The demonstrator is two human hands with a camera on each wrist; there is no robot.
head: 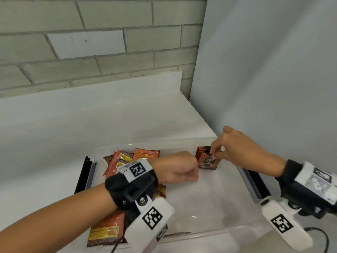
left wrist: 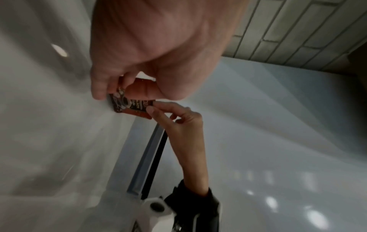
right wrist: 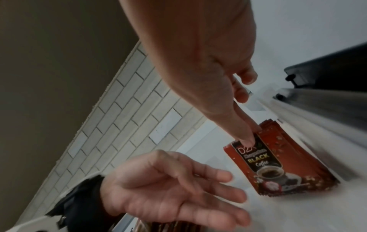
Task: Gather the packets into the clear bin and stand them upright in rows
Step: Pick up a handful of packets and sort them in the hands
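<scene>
Loose packets [head: 116, 162] lay heaped at the clear bin's [head: 215, 232] left end, awaiting sorting; my left hand [head: 177, 168] hovered slack and empty, while my right hand [head: 235, 145] pinched the standing row [head: 207, 159] upright against the far right corner

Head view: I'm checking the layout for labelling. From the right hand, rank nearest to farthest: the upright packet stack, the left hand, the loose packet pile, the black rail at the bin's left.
1. Upright packet stack, far right corner of the clear bin; the right hand pinches its top.
2. Left hand, mid-bin, just left of the stack.
3. Loose packet pile, bin's left side.
4. Black rail, outside the left wall.
</scene>
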